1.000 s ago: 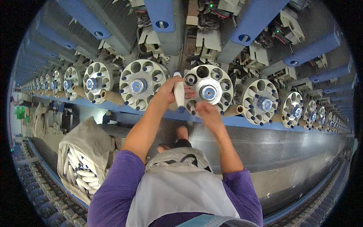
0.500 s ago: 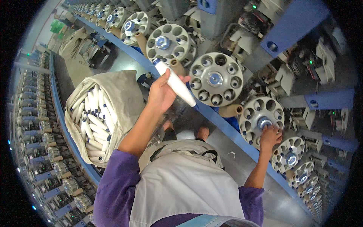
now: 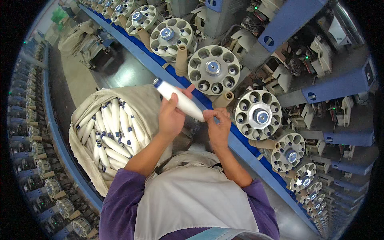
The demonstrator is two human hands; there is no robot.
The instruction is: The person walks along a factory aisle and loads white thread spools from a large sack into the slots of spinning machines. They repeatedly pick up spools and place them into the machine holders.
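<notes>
My left hand (image 3: 173, 116) is closed round the middle of a white yarn bobbin (image 3: 178, 98) with a blue upper end. The bobbin slants down to the right, above the gap between a cloth sack and the machine row. At its narrow lower end, my right hand (image 3: 219, 127) has its fingers pinched together; they cover the tip. Any loose yarn there is too fine to make out. Beyond my hands stands a round bobbin magazine (image 3: 213, 67) with bobbins in some pockets. To the right is another magazine (image 3: 260, 114) with a blue and silver hub.
An open cloth sack (image 3: 154, 106) full of white bobbins with blue ends stands at left. A blue rail (image 3: 250, 154) runs diagonally along the magazine row. Brown paper cones (image 3: 181, 61) stand between magazines. Blue machine arms (image 3: 340, 90) reach in from the right. Another machine row lies far left.
My right hand has left the magazine hub on the right and come to the bobbin's lower end. My left hand still holds the bobbin. The whole view has shifted.
</notes>
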